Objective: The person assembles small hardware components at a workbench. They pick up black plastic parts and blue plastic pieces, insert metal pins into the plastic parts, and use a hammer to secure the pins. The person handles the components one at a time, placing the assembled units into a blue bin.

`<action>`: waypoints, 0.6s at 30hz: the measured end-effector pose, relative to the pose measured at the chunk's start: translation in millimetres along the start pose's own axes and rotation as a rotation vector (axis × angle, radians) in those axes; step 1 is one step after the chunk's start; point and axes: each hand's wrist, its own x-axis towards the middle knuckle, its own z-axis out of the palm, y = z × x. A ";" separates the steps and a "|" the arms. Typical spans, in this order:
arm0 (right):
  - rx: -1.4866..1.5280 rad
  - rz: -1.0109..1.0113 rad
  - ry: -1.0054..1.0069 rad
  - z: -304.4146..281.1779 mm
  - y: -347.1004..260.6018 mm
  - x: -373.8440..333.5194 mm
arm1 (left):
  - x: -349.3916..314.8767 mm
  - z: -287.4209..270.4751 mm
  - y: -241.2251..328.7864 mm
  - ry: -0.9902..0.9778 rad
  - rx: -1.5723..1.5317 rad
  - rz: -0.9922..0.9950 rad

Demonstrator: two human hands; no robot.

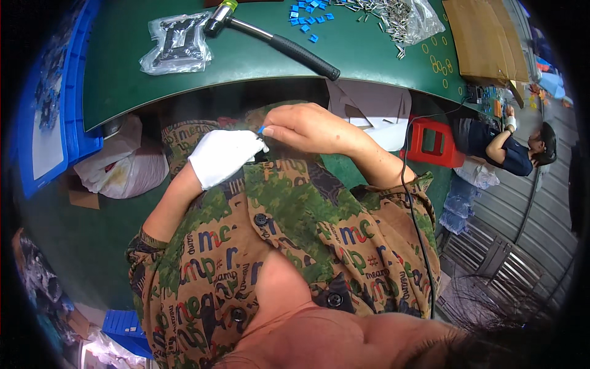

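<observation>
Both hands meet in front of my body, just below the table edge. My left hand (222,158), in a white glove, is closed with its fingertips pressed together. A bit of something dark shows by those fingertips, mostly hidden, so its kind cannot be made out. My bare right hand (313,129) pinches a small blue plastic piece (261,130) between thumb and fingers, right against the gloved fingertips. Similar small blue pieces (305,18) lie scattered on the green table (246,58).
On the table lie a black-handled hammer (295,52), a clear bag of black parts (179,44), a heap of metal pins (393,18), yellowish rings (439,64) and a cardboard box (485,40). A blue bin (74,74) stands left. A red stool (433,142) and another person (510,144) are right.
</observation>
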 end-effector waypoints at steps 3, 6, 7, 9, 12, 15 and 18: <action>-0.014 0.011 -0.015 -3.5 -2.1 -0.6 | 0.7 1.9 -2.8 0.018 0.000 0.026; 0.008 0.015 -0.032 -1.8 -4.9 -1.4 | 0.7 1.4 -0.6 0.003 -0.005 -0.002; 0.013 0.018 -0.043 -2.4 -6.3 -1.2 | 0.2 2.1 -1.3 0.004 0.002 0.009; 0.008 0.026 -0.078 -3.1 -6.6 -0.6 | -0.4 4.3 -4.4 0.006 0.050 0.055; -0.014 0.033 -0.133 -4.6 -5.6 -1.0 | 0.1 10.0 -15.0 0.022 0.157 0.179; -0.018 0.013 -0.147 -5.1 -7.3 -2.3 | -0.9 14.4 -19.4 0.045 0.194 0.261; -0.042 0.006 -0.167 -2.8 -7.6 -2.4 | -0.6 17.7 -20.2 0.007 0.182 0.224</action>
